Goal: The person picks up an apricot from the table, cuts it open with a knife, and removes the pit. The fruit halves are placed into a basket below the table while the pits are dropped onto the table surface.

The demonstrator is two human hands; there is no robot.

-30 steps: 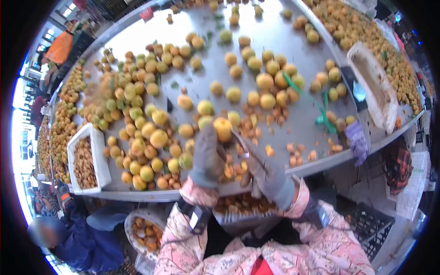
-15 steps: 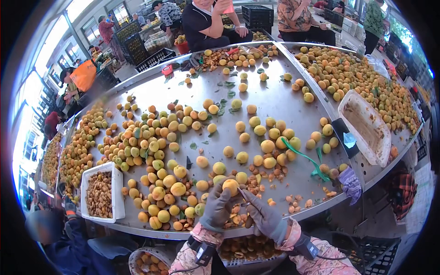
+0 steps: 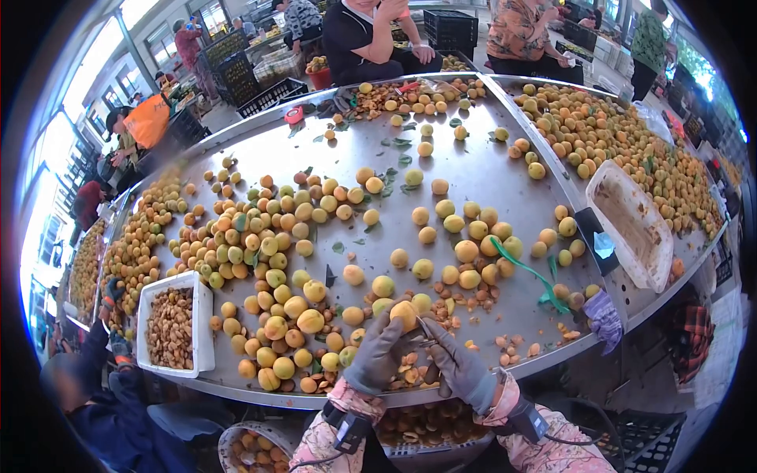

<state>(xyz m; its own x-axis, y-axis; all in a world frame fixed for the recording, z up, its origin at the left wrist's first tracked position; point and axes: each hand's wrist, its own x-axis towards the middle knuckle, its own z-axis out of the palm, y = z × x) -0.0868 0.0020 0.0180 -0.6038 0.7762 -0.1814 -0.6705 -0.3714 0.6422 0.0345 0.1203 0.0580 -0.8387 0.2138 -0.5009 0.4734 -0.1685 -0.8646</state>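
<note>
In my gloved left hand (image 3: 374,359) is a yellow-orange apricot (image 3: 404,314), gripped near the table's front edge. My gloved right hand (image 3: 460,367) is closed just to its right, pinching a small knife (image 3: 423,326) whose thin tip meets the apricot's side. Fingers mostly hide the knife. Cut apricot pieces and loose pits (image 3: 410,375) lie below and around the hands. Whole apricots (image 3: 310,321) are heaped to the left of my hands, with more just behind them. Under the table edge, a crate (image 3: 434,448) holds halved apricots.
A white tub of pits (image 3: 171,328) stands left; a long white tray (image 3: 628,225) lies right. Green cord (image 3: 527,270) and a purple glove (image 3: 603,318) lie on the metal table (image 3: 473,162). A co-worker (image 3: 118,410) sits close at left; others sit across. A bucket (image 3: 251,449) stands below.
The view has shifted slightly. Both hands stay together at the apricot, with the knife tip still at its side. The co-worker at left has reached an arm up toward the apricots.
</note>
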